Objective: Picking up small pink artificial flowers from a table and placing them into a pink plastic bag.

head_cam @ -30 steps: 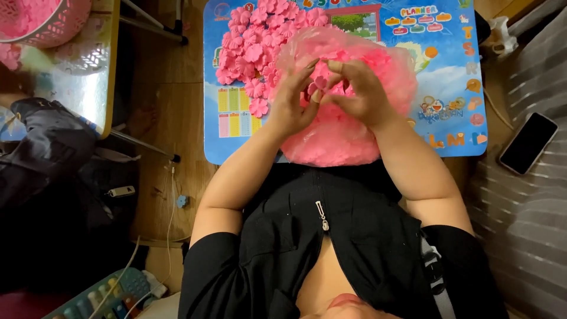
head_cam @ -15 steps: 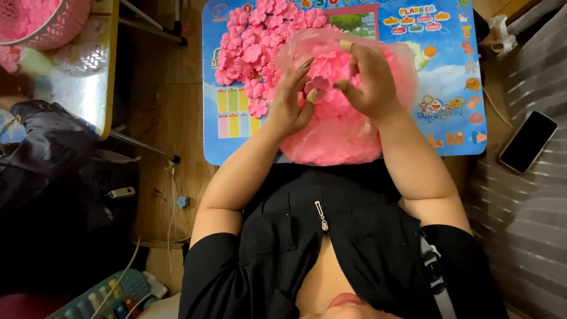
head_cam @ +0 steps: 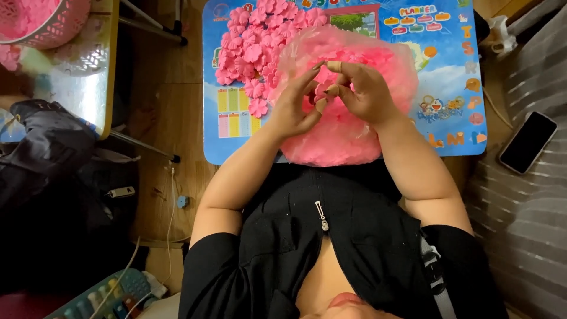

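Both hands' grips, left hand point(head_cam: 293, 109) and right hand point(head_cam: 361, 90), now pinch pink petal pieces point(head_cam: 322, 90) higher above the bag point(head_cam: 342, 139).

Wooden floor point(head_cam: 171, 88) runs under a metal-legged side table point(head_cam: 77, 88), with striped bedding point(head_cam: 525, 218) alongside.

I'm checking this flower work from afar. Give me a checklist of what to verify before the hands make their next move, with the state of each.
1. Left hand over the clear bag of pink pieces: ok.
2. Right hand over the same bag, fingertips meeting the left's: ok.
3. Small pink piece pinched between both hands: ok, though its shape is too small to tell.
4. Pile of pink flowers lies on the blue board, beside the bag: ok.
5. Bag open at top: cannot tell.
6. Phone lies off the board, apart from the hands: ok.
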